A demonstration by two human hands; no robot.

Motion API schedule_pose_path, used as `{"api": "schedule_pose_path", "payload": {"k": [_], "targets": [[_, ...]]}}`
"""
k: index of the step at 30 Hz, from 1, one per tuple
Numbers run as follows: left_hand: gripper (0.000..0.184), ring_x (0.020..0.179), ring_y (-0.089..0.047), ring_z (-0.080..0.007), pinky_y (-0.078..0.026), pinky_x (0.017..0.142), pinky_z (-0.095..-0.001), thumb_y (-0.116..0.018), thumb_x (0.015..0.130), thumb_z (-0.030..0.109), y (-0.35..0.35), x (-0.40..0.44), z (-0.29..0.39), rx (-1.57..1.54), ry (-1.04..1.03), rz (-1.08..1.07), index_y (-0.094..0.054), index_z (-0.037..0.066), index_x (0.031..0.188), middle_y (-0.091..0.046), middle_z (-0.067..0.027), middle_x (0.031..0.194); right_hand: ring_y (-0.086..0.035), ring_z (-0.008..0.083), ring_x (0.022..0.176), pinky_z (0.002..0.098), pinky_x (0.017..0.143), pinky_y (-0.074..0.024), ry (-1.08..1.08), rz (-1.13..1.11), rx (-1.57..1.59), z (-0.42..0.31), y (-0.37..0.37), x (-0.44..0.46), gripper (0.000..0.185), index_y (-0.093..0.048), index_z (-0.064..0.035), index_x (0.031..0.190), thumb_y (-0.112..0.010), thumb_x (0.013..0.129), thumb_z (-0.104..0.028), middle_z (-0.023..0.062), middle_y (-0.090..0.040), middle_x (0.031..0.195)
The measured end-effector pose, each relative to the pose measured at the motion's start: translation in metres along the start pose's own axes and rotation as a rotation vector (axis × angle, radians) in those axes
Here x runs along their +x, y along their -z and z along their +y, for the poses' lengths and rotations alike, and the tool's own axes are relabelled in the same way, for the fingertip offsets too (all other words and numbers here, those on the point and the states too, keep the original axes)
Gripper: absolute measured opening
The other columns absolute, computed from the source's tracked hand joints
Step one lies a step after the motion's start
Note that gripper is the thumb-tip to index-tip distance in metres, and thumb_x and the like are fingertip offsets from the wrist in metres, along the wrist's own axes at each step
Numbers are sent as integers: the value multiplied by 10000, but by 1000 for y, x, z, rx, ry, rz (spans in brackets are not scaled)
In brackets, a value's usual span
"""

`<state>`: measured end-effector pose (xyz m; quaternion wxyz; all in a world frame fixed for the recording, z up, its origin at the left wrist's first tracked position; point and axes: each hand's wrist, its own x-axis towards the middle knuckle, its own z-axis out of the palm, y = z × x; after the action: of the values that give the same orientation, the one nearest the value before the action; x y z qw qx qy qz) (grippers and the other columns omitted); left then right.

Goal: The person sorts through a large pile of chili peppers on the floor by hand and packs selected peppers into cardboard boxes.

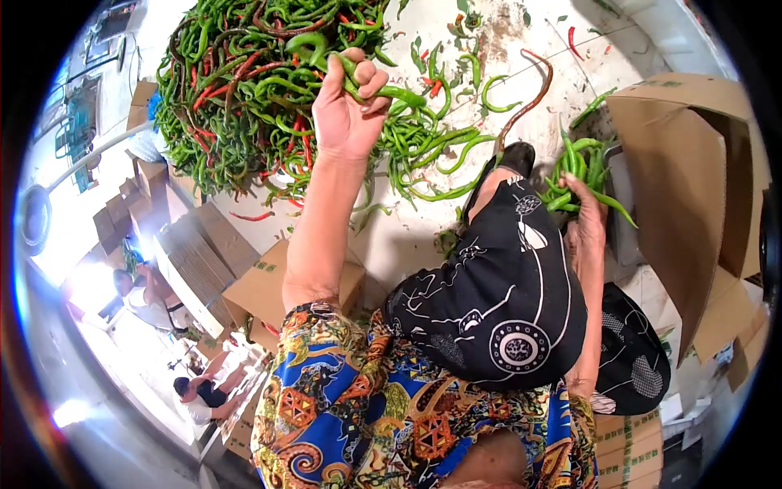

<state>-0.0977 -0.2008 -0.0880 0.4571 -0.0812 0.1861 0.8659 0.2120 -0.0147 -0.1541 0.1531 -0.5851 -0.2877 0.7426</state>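
1. Left hand [350, 110]: grip is clenching around a long green pepper [405, 95], fingers curling over it, one end poking out each side. It's hanging in front of the big pepper pile [236, 102].
2. Right hand [588, 210]: grip is grasping a bunch of green peppers [580, 163] low down, next to the seated person's knee and just beside the grey bin [623, 204].
3. More loose green peppers [428, 143] are lying on the tiled floor [391, 236] between pile and shoe [518, 155]. One dark red pepper [533, 102] is curving up past the shoe toe; a small red one [573, 42] is sitting farther off among leaf scraps.
4. Handling, my judgement: right grip should be staying firm but not crushing, with the peppers lying roughly parallel. Left should be lifting single peppers by the stem end, since the curled ones are likely snagging neighbours. Worth checking each for red patches or soft spots before adding it to the bunch.
5. Writing: the stacked cartons [627, 448] are carrying green printed characters, probably Chinese, but too small and warped for me to read. The large open carton [676, 147] is showing a green mark, also illegible. I'm seeing no readable brand.
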Motion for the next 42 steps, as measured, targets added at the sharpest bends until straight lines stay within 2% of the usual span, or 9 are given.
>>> {"api": "schedule_pose_path", "payload": {"k": [8,11,13,17,21,23,28,31,42], "targets": [[403,626,-397,-126,-322,512,-260,-514,926,456,-74,10,-71,40,80,-372,-554,56,893,-435,-7,685,-653,181,834,336,753,-547,3,-453,233,-49,-60,-24,336,-590,8,1123,-692,818,-90,112,-671,979],[434,655,-509,-164,-366,521,-239,-563,887,473,-83,10,-114,344,48,-546,-569,42,933,-557,-69,751,-644,202,934,361,830,-542,-96,-687,498,-69,-79,-29,317,-578,5,1157,-654,868,-101,125,-649,1077],[434,732,-570,-182,-384,556,-247,-568,887,437,-80,-4,-127,548,130,-369,-576,19,1004,-607,-95,838,-634,212,963,370,879,-520,-86,-731,560,-83,-83,-40,349,-560,-4,1187,-656,868,-109,114,-641,1079],[499,877,-593,-179,-436,669,-250,-555,895,416,-86,-20,-131,837,32,-399,-577,-24,1131,-635,-124,972,-646,182,871,331,810,-546,175,-735,317,-93,-70,-43,390,-541,-14,1195,-671,833,-78,93,-647,1007],[594,925,-546,-210,-426,732,-306,-606,861,483,-84,-31,-121,457,108,-268,-510,37,1242,-602,-107,1065,-623,173,888,340,807,-524,153,-700,405,-111,-50,-60,467,-484,41,1265,-635,858,-128,154,-608,1132],[410,840,-452,-180,-394,734,-301,-521,949,327,-82,-29,-110,99,95,-249,-493,87,1281,-554,-60,985,-619,171,901,349,807,-518,152,-808,495,-120,-39,-65,486,-456,41,1288,-624,867,-135,164,-588,1159],[426,844,-550,-178,-433,721,-303,-513,955,334,-48,-28,-110,183,129,-159,-475,77,1293,-622,-97,1020,-556,188,914,308,749,-476,168,-871,598,-130,-32,-86,537,-395,83,1316,-593,887,-171,210,-553,1159],[401,866,-589,-169,-458,727,-305,-518,960,291,-37,-32,-116,214,160,-124,-479,55,1282,-628,-95,1031,-625,197,893,332,812,-519,82,-959,609,-126,-31,-88,558,-405,66,1331,-613,863,-154,206,-585,1179],[388,826,-543,-157,-447,710,-287,-534,952,232,-45,-33,-122,203,153,-112,-453,54,1287,-596,-88,971,-542,183,882,301,769,-441,288,-856,390,-138,-30,-97,584,-438,72,1282,-662,799,-167,171,-575,1137]]}}
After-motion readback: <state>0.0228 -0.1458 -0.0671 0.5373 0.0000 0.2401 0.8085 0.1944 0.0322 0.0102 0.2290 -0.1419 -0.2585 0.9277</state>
